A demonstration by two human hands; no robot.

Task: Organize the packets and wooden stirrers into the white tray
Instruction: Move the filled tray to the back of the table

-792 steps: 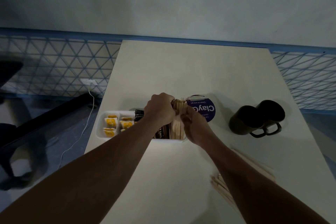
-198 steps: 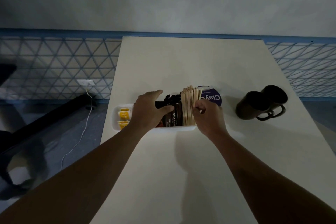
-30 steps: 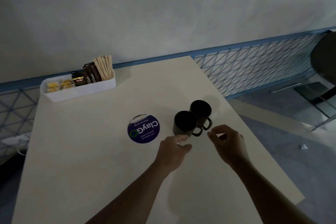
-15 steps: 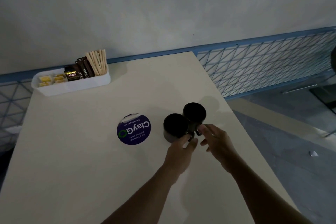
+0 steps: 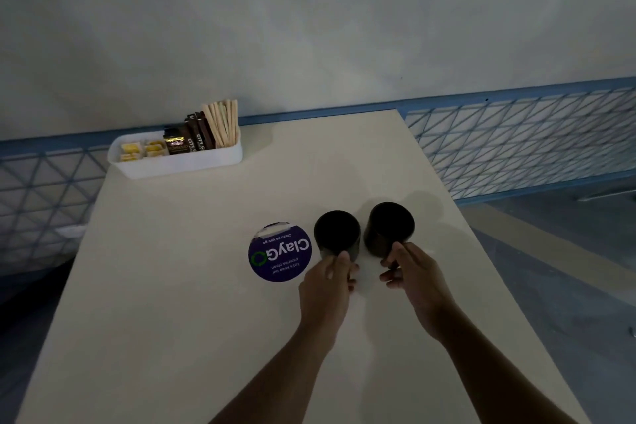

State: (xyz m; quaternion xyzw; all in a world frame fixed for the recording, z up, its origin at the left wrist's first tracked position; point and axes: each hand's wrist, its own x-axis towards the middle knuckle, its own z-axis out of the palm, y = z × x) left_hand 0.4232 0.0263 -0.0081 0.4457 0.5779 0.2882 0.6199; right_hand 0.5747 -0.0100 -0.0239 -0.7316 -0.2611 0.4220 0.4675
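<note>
Table's far corner: white tray (image 5: 192, 162), packets (image 5: 179, 144), stirrers (image 5: 223, 122) upright.

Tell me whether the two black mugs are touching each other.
Apart. The head view shows a strip of pale table between the left black mug and the right black mug, each with a hand at its near side.

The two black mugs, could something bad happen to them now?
Maybe. The right mug sits close to the table's right edge, so a nudge from the right hand could tip it off. The left hand grips the left mug, and the two mugs nearly touch, so they might clink.
</note>
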